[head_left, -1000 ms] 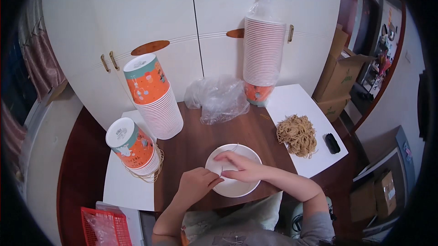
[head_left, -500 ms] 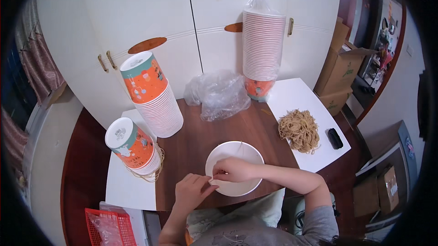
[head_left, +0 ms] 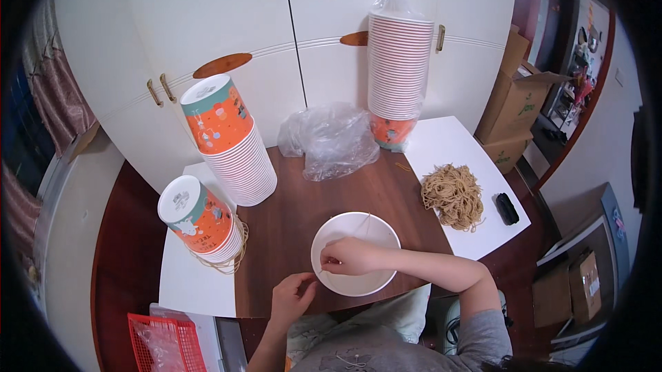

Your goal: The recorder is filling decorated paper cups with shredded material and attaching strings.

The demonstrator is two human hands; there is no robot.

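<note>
A white round tub (head_left: 372,284) stands at the table's near edge with its mouth facing up. Over its inside, my right hand (head_left: 349,256) pinches what looks like the end of a thin tan string. More thin string (head_left: 367,224) shows at the tub's far rim. My left hand (head_left: 293,295) is just outside the tub's left rim, its fingers loosely curled and the thumb apart from the index finger. I see nothing held in it. A heap of tan strings (head_left: 452,196) lies to the right on the white table leaf.
Upside-down stacks of orange-and-green paper tubs, one tall (head_left: 238,165) and one short (head_left: 200,217), stand at left; loops of string hang around the short one. A bagged tub stack (head_left: 398,68), crumpled clear plastic (head_left: 329,141) and a black object (head_left: 507,209) are farther off.
My left hand has drawn back, down and left, away from my right fingertips. My right hand stays over the tub with hardly any shift.
</note>
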